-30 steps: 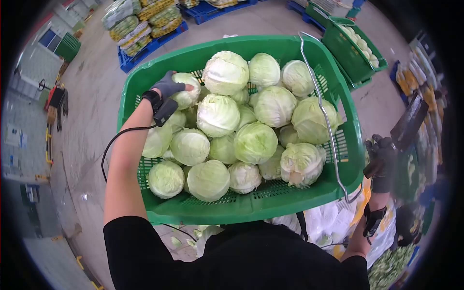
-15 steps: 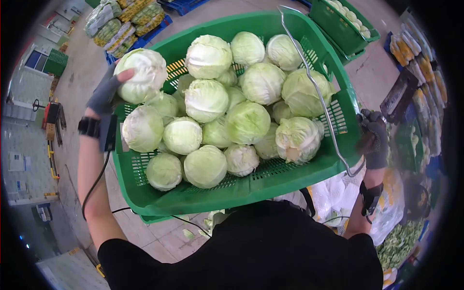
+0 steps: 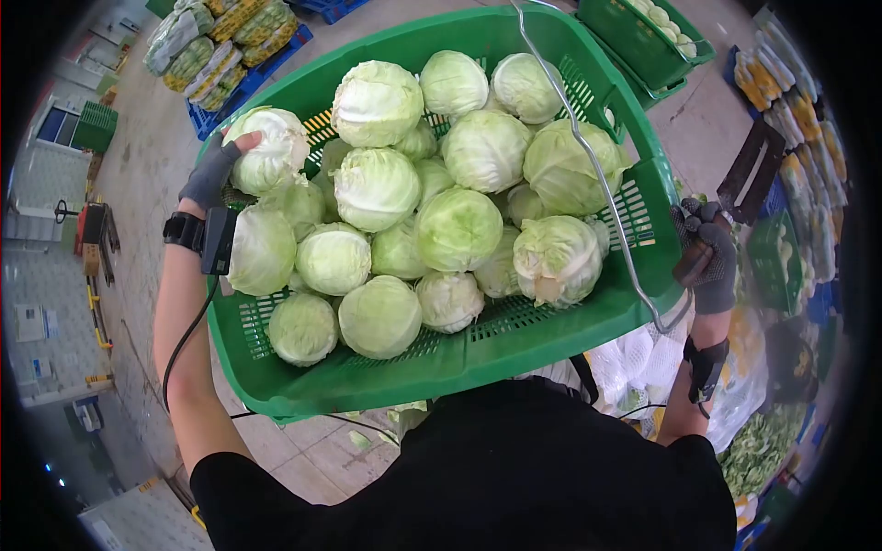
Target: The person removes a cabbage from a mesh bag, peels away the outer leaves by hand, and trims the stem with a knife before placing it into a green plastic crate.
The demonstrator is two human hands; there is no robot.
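Observation:
A large green plastic basket (image 3: 441,372) full of pale green cabbages (image 3: 458,229) takes up the middle of the view. At its left end, my left hand (image 3: 219,170), in a grey fingerless glove, is closed round a whitish cabbage (image 3: 272,147) with the thumb on top; the other fingers are mostly hidden. Beyond the right rim, my gloved right hand (image 3: 712,253) grips what looks like a broad, dark-bladed knife (image 3: 751,173). Its brown handle shows under the fingers, and its blade points up and away. A metal bail handle (image 3: 597,165) crosses the basket's right end.
Bagged vegetables (image 3: 225,46) are stacked on a blue pallet (image 3: 248,87) at the far left. Another green crate (image 3: 634,46) of pale vegetables stands at the far right. Yellow and white bags (image 3: 790,119) line the right side. Leaf scraps (image 3: 758,459) lie at lower right.
My left hand and its cabbage have shifted slightly right and down, lower against the basket's left end. The knife blade has turned more upright in my right hand. The view has shifted a little.

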